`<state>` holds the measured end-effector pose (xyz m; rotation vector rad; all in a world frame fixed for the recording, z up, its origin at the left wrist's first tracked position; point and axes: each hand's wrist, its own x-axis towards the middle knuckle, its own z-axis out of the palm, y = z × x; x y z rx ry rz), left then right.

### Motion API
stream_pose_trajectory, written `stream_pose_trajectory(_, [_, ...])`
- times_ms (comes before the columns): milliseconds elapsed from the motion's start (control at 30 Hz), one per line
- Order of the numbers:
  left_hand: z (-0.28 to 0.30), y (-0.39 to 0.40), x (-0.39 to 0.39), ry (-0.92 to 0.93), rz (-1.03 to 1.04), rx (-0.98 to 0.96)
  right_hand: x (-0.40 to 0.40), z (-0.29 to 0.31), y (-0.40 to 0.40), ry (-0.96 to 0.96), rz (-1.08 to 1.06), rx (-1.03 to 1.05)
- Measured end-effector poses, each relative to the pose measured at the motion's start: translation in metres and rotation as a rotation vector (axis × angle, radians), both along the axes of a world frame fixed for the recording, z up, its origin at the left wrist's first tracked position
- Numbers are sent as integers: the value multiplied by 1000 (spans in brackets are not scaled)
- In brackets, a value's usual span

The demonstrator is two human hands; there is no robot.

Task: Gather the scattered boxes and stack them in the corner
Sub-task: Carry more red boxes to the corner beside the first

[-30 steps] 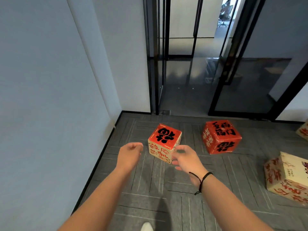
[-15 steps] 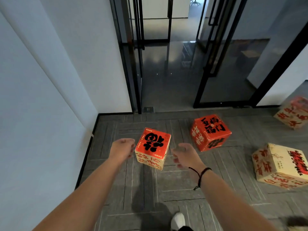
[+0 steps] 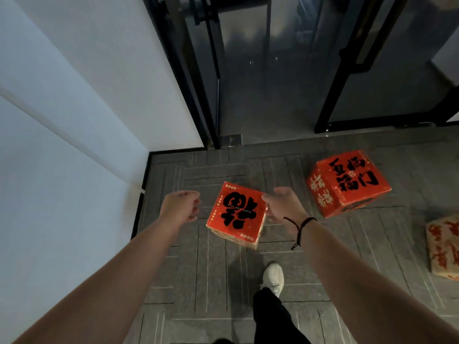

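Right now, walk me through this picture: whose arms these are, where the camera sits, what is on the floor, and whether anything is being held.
There is no machine here. A person wears a camera on the head, looking forward and down, so the two bare arms are their own. The left hand has loosely curled fingers and holds nothing. The right hand, with a dark cord at the wrist, is at the right edge of the small red-topped box; whether it touches is unclear, and it is not gripping.

That box sits on the grey floor between the hands, near the corner of the white walls. A bigger red box lies to the right, and a cream box at the right edge. Dark glass doors stand behind. A white shoe shows below.
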<state>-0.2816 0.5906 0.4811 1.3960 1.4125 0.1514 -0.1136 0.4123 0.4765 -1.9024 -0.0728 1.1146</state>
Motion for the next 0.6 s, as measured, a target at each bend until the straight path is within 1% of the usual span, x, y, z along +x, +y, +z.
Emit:
stream_pose_trajectory(133, [-34,36,47,27,-6,-15,53,-49,26,14,34,-84])
stream_pose_trajectory(200, [-58,51,63,45,-7,-52,73,-78,33,0,24,-142])
stream_pose_trajectory(333, [-118,77,82,124,-17,-92,107,-143,53,33,-40,-192])
stream_pose_trajectory(500, [-223,103,100,246,-17,-167,136,-234,84,75,-29,-239])
stream_pose_trajectory(600, [-293,112,109,315,-91,-196,148,-296,103,88,6,-275])
